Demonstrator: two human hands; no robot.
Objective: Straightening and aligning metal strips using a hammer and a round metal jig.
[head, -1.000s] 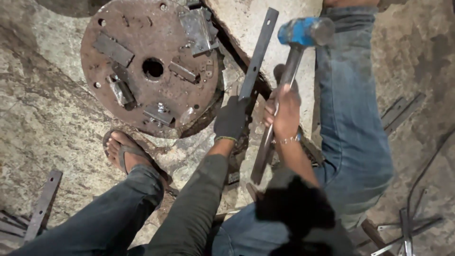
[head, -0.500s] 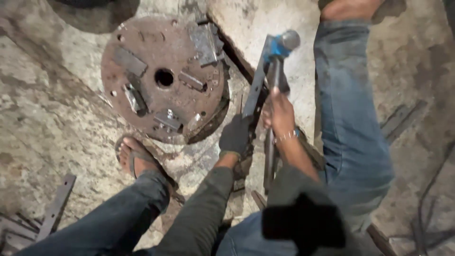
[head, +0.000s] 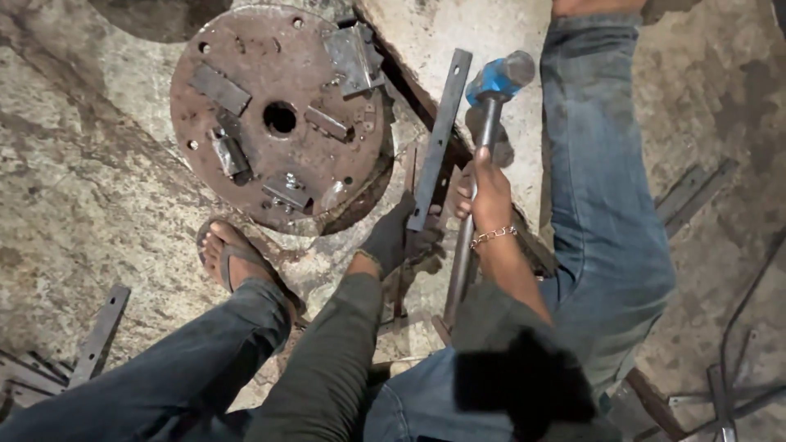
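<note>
Your gloved left hand grips the lower end of the flat steel bar, which leans upright against the stone slab just beside the rusty round plate. Your right hand is closed around the hammer handle — the blue head sits lower than a second ago, now level with the bar's top and just right of it. The bar itself has barely shifted.

Gloved left hand on flat steel bar, right hand gripping blue-headed hammer
</note>
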